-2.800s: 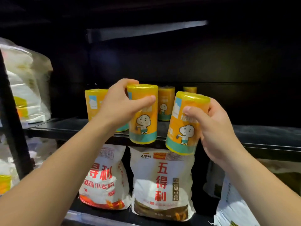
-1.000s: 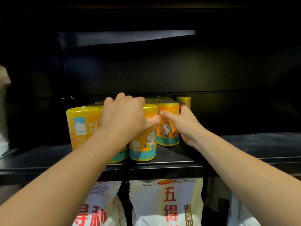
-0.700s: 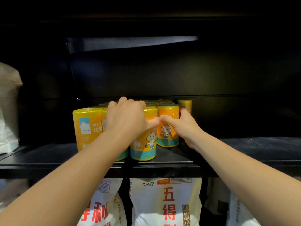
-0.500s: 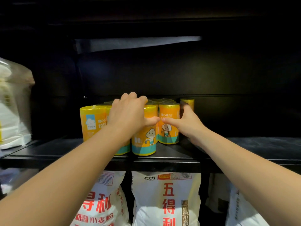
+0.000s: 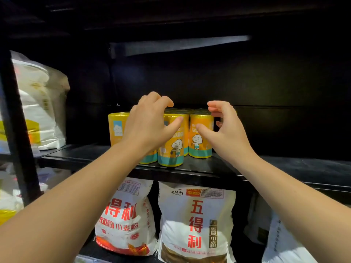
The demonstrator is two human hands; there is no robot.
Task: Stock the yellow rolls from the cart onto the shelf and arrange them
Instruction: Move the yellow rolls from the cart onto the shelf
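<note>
The yellow rolls (image 5: 197, 112) stood upright in a tight cluster on the black shelf (image 5: 209, 170), near its front edge, with their labels facing outward where a shopper could read them. One roll (image 5: 116, 128) marked the left end of the group and another (image 5: 200, 141) the right. Further rows were packed behind, with only their tops showing.

The left hand (image 5: 150, 122) hovered over the front middle of the cluster, and the right hand (image 5: 228, 130) beside its right flank. Each grip was apart, with fingers loosely curled and thumbs spread, holding nothing. The thumbs crossed the upper parts of the rolls in the view, and whether they touched the wrap could not be told.

The clawed pose suggested hands bracketing the group, ready to nudge it square, so the step looked like arranging rather than stocking. The front roll (image 5: 171, 147) sat slightly ahead of its neighbours and would probably want a push back into line.

The cart was out of view. Below the shelf stood flour bags (image 5: 195, 224), and white bags (image 5: 36, 103) were at the far left.
</note>
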